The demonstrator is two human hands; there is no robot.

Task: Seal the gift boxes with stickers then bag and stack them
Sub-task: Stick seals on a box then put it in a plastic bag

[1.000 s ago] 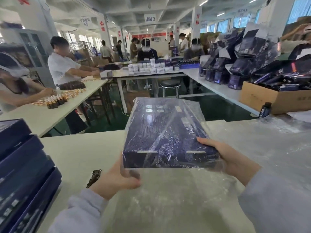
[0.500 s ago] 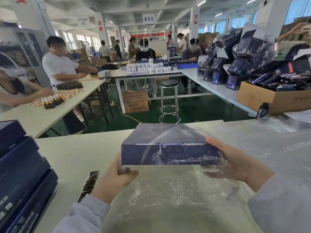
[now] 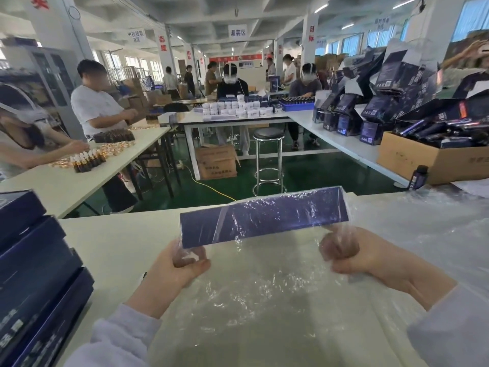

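A flat dark blue gift box (image 3: 264,215) sits inside a clear plastic bag (image 3: 264,295), lifted above the white table (image 3: 113,247) with its long side facing me. My left hand (image 3: 177,266) grips the bag film just under the box's left corner. My right hand (image 3: 352,250) is curled into a fist around the film below the right corner. The bag's loose part hangs down toward me over the table. A stack of dark blue boxes (image 3: 34,274) stands at my left.
More clear bags (image 3: 423,234) lie spread on the right of the table. A cardboard carton of dark packs (image 3: 434,154) and a small bottle (image 3: 418,177) stand behind them. A stool (image 3: 268,160) and people at other tables are beyond.
The box has tipped from showing its top face to showing only its long side. Both hands slid from the box's sides to below it and curled round the bag film.
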